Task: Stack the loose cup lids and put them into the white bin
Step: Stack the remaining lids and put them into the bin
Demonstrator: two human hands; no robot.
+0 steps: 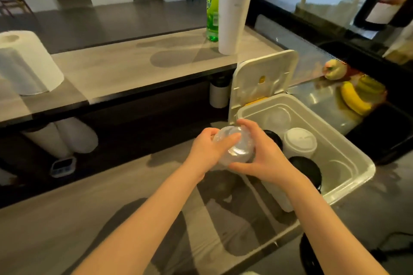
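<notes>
A grey counter (67, 219) is spread beneath and to the near side of the fingers; a raised ledge (125, 69) is set well beyond them. The white bin (350, 185) is placed just right of the fingers, its hinged lid (263, 78) flipped upright beyond them. A paper towel roll (24, 62) is stood far to the left of the fingers on the ledge; a tall stack of white cups (234, 13) and a green bottle (212, 11) are seen far beyond them. The left hand (207, 152) and the right hand (266, 158) are brought together around a small stack of clear dome lids (237, 147), which is held in the air at the bin's left rim; the left fingers are curled round its left side, while it is gripped by the right thumb from the near side and the right fingers from the far side. Inside the bin, just right of the right fingers, white lids (300, 142) and black lids (308, 169) are stacked.
</notes>
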